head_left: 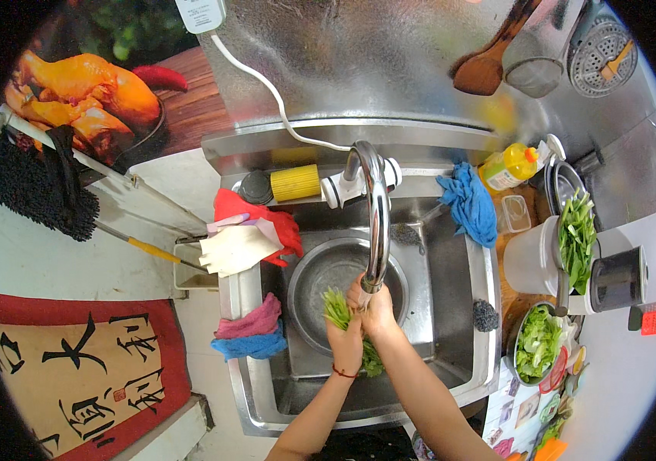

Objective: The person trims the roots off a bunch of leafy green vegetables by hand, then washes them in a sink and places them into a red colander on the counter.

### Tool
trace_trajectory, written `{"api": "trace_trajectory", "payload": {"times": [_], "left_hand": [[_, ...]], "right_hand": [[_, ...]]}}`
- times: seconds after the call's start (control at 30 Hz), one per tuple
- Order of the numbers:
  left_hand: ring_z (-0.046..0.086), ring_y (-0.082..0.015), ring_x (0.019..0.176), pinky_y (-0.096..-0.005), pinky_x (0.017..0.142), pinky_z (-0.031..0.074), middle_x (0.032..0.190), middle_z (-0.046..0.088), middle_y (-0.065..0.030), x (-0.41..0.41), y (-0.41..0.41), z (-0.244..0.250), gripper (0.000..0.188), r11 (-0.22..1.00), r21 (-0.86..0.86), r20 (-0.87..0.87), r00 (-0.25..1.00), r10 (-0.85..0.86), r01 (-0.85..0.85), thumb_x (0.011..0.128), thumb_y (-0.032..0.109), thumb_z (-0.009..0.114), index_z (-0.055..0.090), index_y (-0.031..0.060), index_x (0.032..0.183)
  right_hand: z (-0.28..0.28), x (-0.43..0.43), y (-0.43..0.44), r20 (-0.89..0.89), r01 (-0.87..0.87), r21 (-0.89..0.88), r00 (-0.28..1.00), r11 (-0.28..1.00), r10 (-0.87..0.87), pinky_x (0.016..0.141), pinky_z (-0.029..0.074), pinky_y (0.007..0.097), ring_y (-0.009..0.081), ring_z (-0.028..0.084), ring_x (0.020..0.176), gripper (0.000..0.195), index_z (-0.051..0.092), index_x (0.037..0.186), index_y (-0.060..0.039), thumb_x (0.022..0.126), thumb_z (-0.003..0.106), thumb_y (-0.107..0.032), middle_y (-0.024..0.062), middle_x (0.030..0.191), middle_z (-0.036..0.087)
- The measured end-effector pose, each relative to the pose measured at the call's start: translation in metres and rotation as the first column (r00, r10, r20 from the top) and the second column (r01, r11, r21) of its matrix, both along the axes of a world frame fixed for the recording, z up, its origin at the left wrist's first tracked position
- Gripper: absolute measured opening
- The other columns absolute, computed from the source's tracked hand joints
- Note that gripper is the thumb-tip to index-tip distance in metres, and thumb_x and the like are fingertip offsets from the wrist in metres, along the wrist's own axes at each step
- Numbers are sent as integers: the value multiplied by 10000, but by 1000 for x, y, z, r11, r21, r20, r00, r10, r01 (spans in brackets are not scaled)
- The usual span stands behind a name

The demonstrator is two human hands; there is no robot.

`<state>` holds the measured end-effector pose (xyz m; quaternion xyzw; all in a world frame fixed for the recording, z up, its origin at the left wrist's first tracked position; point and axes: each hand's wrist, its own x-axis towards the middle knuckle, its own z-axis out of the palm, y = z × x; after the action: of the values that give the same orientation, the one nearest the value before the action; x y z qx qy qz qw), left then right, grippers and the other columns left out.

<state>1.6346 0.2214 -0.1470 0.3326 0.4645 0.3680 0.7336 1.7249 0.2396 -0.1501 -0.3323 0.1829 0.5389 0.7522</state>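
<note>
My left hand (344, 346) grips a bunch of leafy green herbs (336, 309) above a round metal basin (306, 276). The pale stems point up and left, while the leaves hang below the wrist. Right under the spout of a chrome faucet (378, 230), my right hand (378, 308) has its fingers closed at the bunch, touching the left hand. Water appears to run from the spout onto it. The basin stands in a stainless steel sink (443, 369). Some stems are hidden behind my fingers.
Rubber gloves (241, 249) and cloths (250, 322) drape over the sink's left rim. A blue cloth (467, 201) and a steel wool scourer (484, 316) lie on the right rim. Further right are a dish soap bottle (509, 166), cut greens (578, 242) and a bowl of lettuce (537, 344).
</note>
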Motion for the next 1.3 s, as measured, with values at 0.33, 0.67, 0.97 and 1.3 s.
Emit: {"api": "trace_trajectory", "payload": {"times": [0.33, 0.67, 0.97, 1.3], "left_hand": [[387, -41, 493, -195, 416, 301, 736, 517, -9, 4, 15, 23, 94, 960, -205, 50, 982, -182, 188, 891, 125, 548, 495, 49, 908], [316, -29, 459, -200, 414, 259, 570, 364, 67, 48, 41, 20, 266, 916, -95, 25, 921, -389, 389, 910, 250, 555, 551, 13, 1031], [310, -37, 487, -210, 436, 251, 603, 386, 57, 20, 31, 0, 208, 864, -70, 122, 864, -488, 498, 930, 236, 511, 557, 34, 958], [314, -34, 482, -202, 433, 241, 603, 396, 53, 16, 32, 0, 197, 840, -52, 114, 839, -533, 540, 927, 229, 529, 550, 34, 915]], "right_hand": [[-6, 48, 7, 410, -34, -294, 898, 955, 158, 297, 267, 216, 73, 402, 376, 273, 590, 880, -70, 914, 516, -330, -11, 575, 506], [55, 125, 102, 676, 204, -677, -208, 707, 707, 691, 486, 465, 417, 615, 779, 475, 621, 752, 62, 734, 665, -410, 288, 752, 606], [61, 173, 97, 458, 92, -785, -578, 612, 675, 761, 492, 454, 394, 618, 863, 252, 640, 868, 37, 754, 539, -163, 259, 905, 624], [90, 190, 93, 131, 292, -823, -738, 488, 662, 736, 512, 431, 339, 636, 878, 183, 654, 886, -26, 745, 554, -90, 180, 939, 651]]}}
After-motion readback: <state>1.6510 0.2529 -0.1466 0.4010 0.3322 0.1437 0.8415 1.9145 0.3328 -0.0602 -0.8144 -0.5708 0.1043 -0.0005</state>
